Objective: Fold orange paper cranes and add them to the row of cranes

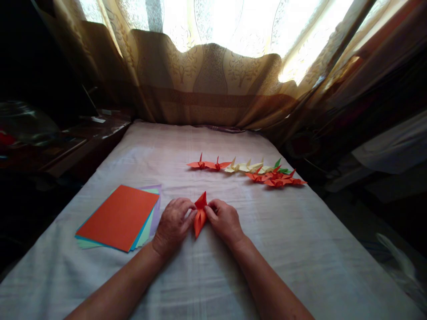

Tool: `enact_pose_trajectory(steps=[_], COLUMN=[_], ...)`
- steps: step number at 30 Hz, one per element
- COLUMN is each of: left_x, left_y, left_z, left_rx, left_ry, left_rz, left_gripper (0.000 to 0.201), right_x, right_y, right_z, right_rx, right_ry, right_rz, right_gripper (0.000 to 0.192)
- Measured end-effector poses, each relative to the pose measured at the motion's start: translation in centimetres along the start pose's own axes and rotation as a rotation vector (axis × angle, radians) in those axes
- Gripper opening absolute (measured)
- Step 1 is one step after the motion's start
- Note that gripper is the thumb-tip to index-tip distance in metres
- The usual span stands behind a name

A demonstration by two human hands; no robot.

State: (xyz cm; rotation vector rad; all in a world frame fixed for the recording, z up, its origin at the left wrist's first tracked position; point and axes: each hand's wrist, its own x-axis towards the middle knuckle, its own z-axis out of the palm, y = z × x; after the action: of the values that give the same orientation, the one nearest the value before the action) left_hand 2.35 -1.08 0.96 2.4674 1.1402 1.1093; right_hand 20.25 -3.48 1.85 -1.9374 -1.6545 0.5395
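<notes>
A partly folded orange origami paper (pixel 200 216) stands between my two hands, its long points directed away from me and toward me. My left hand (pixel 175 221) pinches its left side between thumb and fingers. On the opposite side, my right hand (pixel 225 220) grips the paper's right edge with thumb and forefinger. A stack of coloured paper sheets (pixel 118 218) lies left of my left hand, orange on top with blue, green and purple edges showing beneath.
Beyond my hands, finished paper cranes stand in a cluster: orange cranes (pixel 278 179), cream cranes (pixel 248 166) and a green crane (pixel 283 170). A pale sheet (pixel 160 146) covers the surface. Curtains (pixel 207 80) hang at the back; a dark wooden table (pixel 100 133) stands at left.
</notes>
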Motion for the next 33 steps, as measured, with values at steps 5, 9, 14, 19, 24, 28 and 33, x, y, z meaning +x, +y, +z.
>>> enact_pose_trajectory(steps=[5, 9, 14, 19, 24, 28, 33], left_x=[-1.2, -1.7, -1.7, -1.8, -2.1, -2.6, -3.6], left_y=[1.0, 1.1, 1.3, 1.6, 1.6, 1.6, 1.3], left_z=[-1.0, -0.7, -0.5, -0.5, -0.3, 0.0, 0.6], left_rx=[-0.038, -0.010, -0.013, 0.010, 0.083, 0.163, 0.237], left_ry=[-0.210, -0.290, -0.292, -0.278, -0.296, -0.327, -0.402], left_rz=[0.198, 0.155, 0.137, 0.148, 0.181, 0.187, 0.181], left_gripper=[0.027, 0.031, 0.038, 0.033, 0.035, 0.040, 0.057], right_x=[0.1, 0.9, 3.0, 5.2, 5.9, 5.9, 5.9], right_y=[-0.1, 0.5, 0.8, 0.1, 0.5, 1.0, 1.0], right_z=[-0.1, -0.5, -0.6, -0.2, 0.9, 1.3, 1.2], right_rx=[-0.020, 0.116, 0.364, 0.446, 0.479, 0.434, 0.409], right_ry=[-0.028, -0.086, -0.082, -0.128, -0.096, -0.004, 0.013], right_rz=[0.000, 0.017, -0.094, -0.100, -0.045, 0.015, 0.043], right_gripper=[0.014, 0.026, 0.038, 0.018, 0.025, 0.025, 0.029])
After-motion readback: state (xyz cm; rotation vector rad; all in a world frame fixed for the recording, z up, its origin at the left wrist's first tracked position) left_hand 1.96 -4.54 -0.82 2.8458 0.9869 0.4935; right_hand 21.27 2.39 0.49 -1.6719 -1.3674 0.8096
